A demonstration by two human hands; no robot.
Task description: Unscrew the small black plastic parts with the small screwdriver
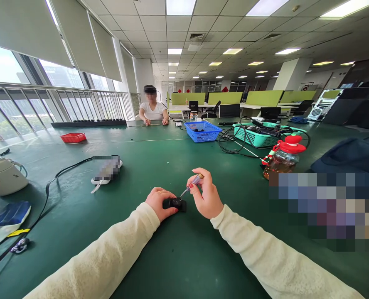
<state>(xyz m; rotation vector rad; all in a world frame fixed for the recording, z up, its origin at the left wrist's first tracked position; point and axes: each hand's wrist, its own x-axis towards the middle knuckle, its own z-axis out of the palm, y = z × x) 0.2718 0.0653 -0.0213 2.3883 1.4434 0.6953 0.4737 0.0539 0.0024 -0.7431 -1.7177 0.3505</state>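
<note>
On the green table (184,257) lies a small black device (177,203), gripped at its left side between the thumb and fingers of my left hand (162,203). My right hand (205,194) is closed round the handle of a screwdriver (197,180). The screwdriver slants down to the left, and its metal tip is at the upper right edge of the black device. Whether the tip touches the device is too small to tell. My left fingertips partly hide the device.
A blue basket (203,136) and a green basket (256,140) with black cables stand farther back. At right is a red-lidded jar (282,160); at left, a red tray (73,138), a phone-like item on a cable and a white container (3,176). A person (153,111) sits across the table.
</note>
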